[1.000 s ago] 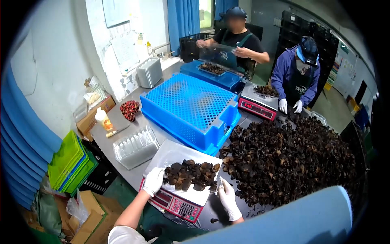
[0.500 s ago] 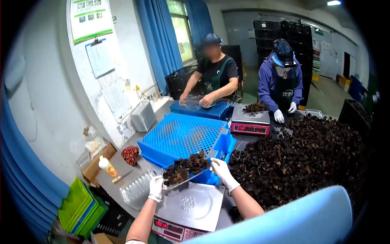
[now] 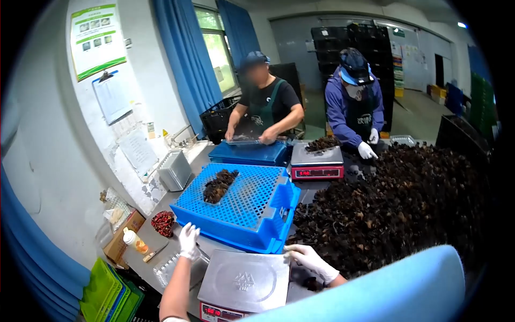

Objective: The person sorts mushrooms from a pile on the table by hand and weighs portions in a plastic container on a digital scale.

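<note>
My left hand [image 3: 189, 242], in a white glove, is open between the blue crate and the clear plastic boxes [image 3: 165, 272]. My right hand [image 3: 312, 261], also gloved, reaches over the right rear corner of the near scale [image 3: 245, 279] with fingers stretched out and holding nothing. Nothing rests on that scale's steel plate; its red display is lit. A clear tray of dark wood ear mushrooms [image 3: 219, 186] lies on the upturned blue crate [image 3: 236, 196], beyond both hands.
A large heap of wood ear mushrooms [image 3: 397, 204] covers the right side. Across the table, one co-worker [image 3: 268, 102] handles a clear tray over a blue crate; another [image 3: 357, 102] works beside a second scale [image 3: 317, 161]. A bottle [image 3: 135, 241] and red bundle [image 3: 162, 223] stand left.
The tray of wood ear mushrooms has gone from my two hands above the scale onto the blue crate. Both hands have let go of it. The view has shifted slightly.
</note>
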